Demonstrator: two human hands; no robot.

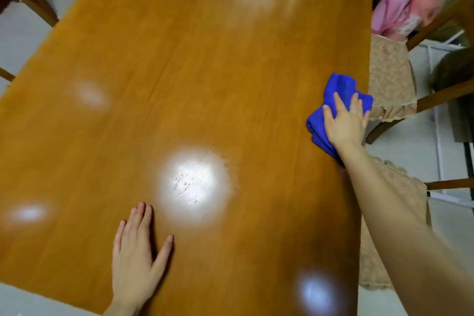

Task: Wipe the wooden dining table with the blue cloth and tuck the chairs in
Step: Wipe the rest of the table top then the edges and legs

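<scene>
Blue cloth (333, 110) under flat right hand (345, 123); left hand (136, 256) spread on table (179, 72).

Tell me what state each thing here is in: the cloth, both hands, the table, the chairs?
blue cloth: bunched, pressed to the table near its right edge.
right hand: flat on the cloth, fingers spread.
left hand: open, palm down on bare wood.
wooden table: bare, glossy with light reflections.
chair on the right: seat cushion showing beside the table edge.
</scene>
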